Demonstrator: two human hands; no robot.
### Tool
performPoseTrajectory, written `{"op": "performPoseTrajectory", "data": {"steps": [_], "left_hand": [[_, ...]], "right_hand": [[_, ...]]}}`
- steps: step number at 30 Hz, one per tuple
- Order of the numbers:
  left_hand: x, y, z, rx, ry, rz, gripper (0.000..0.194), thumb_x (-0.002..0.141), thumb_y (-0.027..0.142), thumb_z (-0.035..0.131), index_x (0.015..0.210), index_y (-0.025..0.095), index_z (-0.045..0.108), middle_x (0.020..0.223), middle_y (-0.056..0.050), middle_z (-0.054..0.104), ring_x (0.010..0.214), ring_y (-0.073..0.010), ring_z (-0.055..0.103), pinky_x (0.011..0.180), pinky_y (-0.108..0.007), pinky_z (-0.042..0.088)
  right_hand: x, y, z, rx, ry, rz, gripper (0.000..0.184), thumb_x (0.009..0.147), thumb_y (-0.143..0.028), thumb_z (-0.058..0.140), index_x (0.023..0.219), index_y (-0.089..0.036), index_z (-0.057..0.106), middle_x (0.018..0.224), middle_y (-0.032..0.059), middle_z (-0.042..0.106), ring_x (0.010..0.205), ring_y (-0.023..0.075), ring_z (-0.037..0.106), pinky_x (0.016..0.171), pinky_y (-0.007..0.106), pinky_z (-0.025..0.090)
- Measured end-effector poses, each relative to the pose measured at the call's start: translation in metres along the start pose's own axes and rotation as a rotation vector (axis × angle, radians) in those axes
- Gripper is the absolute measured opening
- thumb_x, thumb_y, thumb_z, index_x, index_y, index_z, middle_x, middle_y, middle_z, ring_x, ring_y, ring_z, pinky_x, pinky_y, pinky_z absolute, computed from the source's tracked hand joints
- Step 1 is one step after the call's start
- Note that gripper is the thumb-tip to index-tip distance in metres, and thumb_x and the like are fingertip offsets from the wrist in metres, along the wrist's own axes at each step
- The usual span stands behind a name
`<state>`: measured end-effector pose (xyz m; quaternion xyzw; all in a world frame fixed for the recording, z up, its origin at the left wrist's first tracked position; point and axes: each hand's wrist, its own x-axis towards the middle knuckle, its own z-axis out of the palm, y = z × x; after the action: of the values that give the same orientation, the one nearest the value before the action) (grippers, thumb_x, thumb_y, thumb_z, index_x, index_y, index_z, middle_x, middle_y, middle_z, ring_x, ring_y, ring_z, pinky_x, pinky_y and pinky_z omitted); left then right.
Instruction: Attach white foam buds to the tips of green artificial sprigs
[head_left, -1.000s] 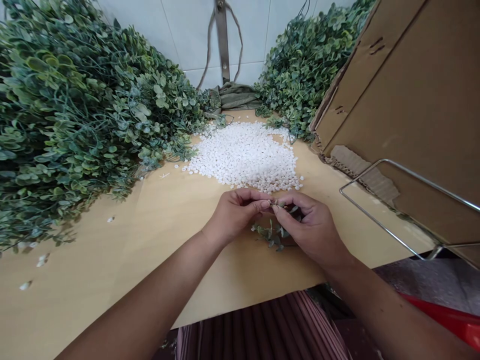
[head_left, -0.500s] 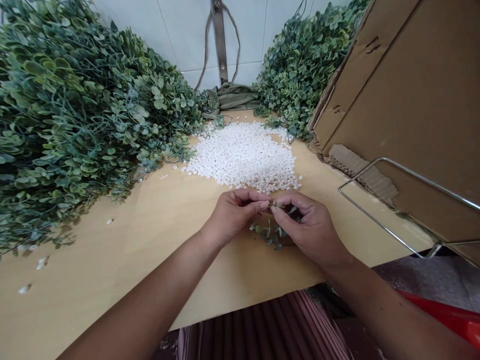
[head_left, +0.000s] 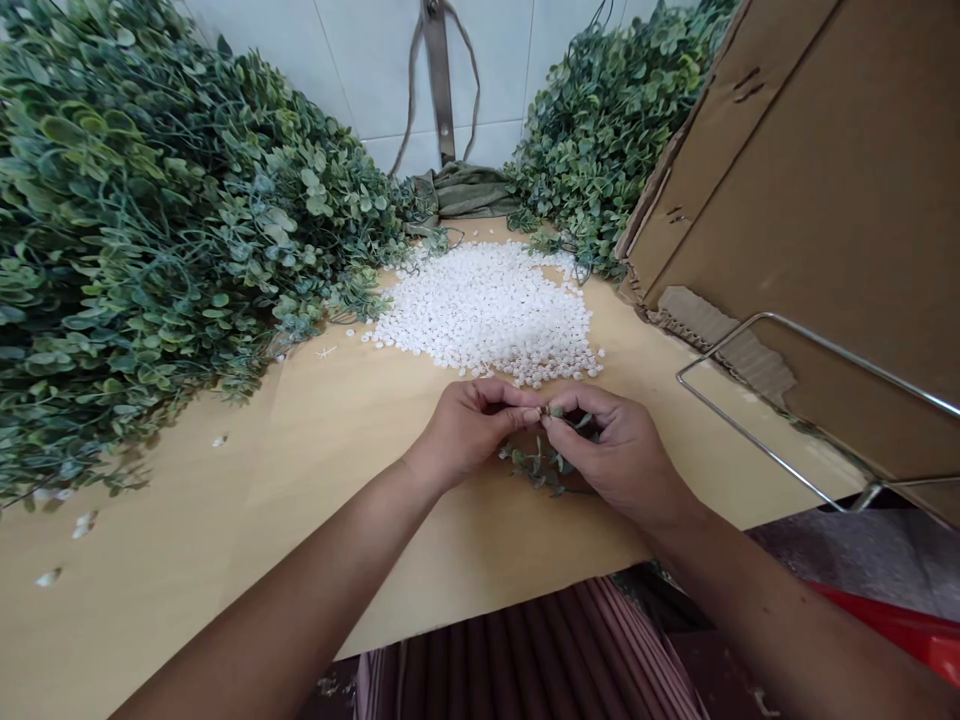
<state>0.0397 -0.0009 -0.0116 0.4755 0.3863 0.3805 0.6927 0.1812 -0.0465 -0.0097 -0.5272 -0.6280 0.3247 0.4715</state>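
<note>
My right hand (head_left: 615, 445) pinches a small sprig of artificial greenery (head_left: 536, 462) between thumb and forefinger, its leaves hanging below the fingers over the table. Thumb and finger of my left hand (head_left: 476, 425) are pressed together at the tip of the sprig, meeting the right fingertips. Whatever small piece the left fingers hold is mostly hidden by them. Just beyond both hands a heap of small white plastic pieces (head_left: 487, 310) is spread on the tan tabletop (head_left: 322, 480).
A big pile of artificial greenery (head_left: 172, 220) fills the left side, and another leafy pile (head_left: 592, 140) stands at the back right. A cardboard box (head_left: 817, 230) leans at the right behind a bent metal wire frame (head_left: 795, 470). A few white bits (head_left: 85, 524) lie at the left.
Both hands stay in nearly the same place, with the fingertips shifting slightly at the sprig's tip. The camera view has moved very little.
</note>
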Motion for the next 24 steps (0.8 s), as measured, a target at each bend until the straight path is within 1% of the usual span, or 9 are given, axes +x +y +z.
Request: {"op": "performPoseTrajectory", "data": {"steps": [5, 8, 12, 15, 18, 24], "left_hand": [[-0.0003, 0.0005, 0.0006, 0.003, 0.012, -0.014, 0.026, 0.045, 0.03, 0.083, 0.061, 0.014, 0.07, 0.058, 0.0, 0.067, 0.053, -0.0092, 0.057, 0.055, -0.023, 0.048], [-0.0011, 0.0024, 0.0006, 0.02, 0.007, -0.015, 0.024, 0.047, 0.029, 0.082, 0.062, 0.014, 0.07, 0.055, 0.001, 0.065, 0.05, -0.0077, 0.054, 0.051, -0.02, 0.045], [-0.0018, 0.004, 0.0004, 0.046, 0.021, -0.006, 0.024, 0.049, 0.031, 0.081, 0.063, 0.015, 0.07, 0.05, 0.001, 0.062, 0.046, -0.0076, 0.052, 0.046, -0.021, 0.042], [-0.002, 0.0034, -0.0002, 0.026, 0.04, -0.001, 0.023, 0.05, 0.03, 0.08, 0.064, 0.015, 0.07, 0.053, 0.001, 0.063, 0.048, -0.0079, 0.053, 0.048, -0.021, 0.044], [-0.002, 0.0025, -0.001, -0.011, 0.037, 0.007, 0.022, 0.05, 0.028, 0.08, 0.065, 0.015, 0.07, 0.058, 0.0, 0.066, 0.051, -0.008, 0.055, 0.052, -0.021, 0.046], [-0.0027, 0.0043, -0.0001, 0.006, 0.023, 0.001, 0.023, 0.048, 0.03, 0.081, 0.062, 0.015, 0.07, 0.055, 0.001, 0.065, 0.05, -0.0081, 0.054, 0.052, -0.022, 0.046]], "right_hand": [[0.0002, -0.0003, 0.0005, 0.019, 0.012, 0.035, 0.01, 0.073, -0.019, 0.052, 0.064, -0.016, 0.057, 0.061, -0.0003, 0.054, 0.058, 0.0115, 0.049, 0.054, 0.023, 0.04], [0.0001, 0.0004, 0.0004, 0.075, 0.016, 0.051, 0.01, 0.074, -0.02, 0.054, 0.065, -0.016, 0.057, 0.062, 0.0004, 0.056, 0.058, 0.0119, 0.051, 0.055, 0.023, 0.043], [0.0011, 0.0008, -0.0009, 0.141, -0.003, 0.081, 0.01, 0.075, -0.024, 0.056, 0.069, -0.016, 0.06, 0.064, 0.0009, 0.06, 0.059, 0.0124, 0.054, 0.054, 0.023, 0.045], [0.0021, 0.0007, -0.0021, 0.168, -0.041, 0.091, 0.011, 0.075, -0.025, 0.057, 0.07, -0.016, 0.061, 0.065, 0.0013, 0.062, 0.059, 0.0124, 0.056, 0.054, 0.023, 0.046], [0.0025, 0.0007, -0.0025, 0.174, -0.05, 0.078, 0.009, 0.074, -0.022, 0.057, 0.07, -0.016, 0.062, 0.067, 0.0014, 0.063, 0.06, 0.0122, 0.057, 0.056, 0.023, 0.046], [0.0021, 0.0002, -0.0024, 0.152, -0.049, 0.068, 0.008, 0.073, -0.019, 0.056, 0.069, -0.016, 0.062, 0.062, -0.0006, 0.06, 0.057, 0.0114, 0.054, 0.053, 0.023, 0.043]]}}
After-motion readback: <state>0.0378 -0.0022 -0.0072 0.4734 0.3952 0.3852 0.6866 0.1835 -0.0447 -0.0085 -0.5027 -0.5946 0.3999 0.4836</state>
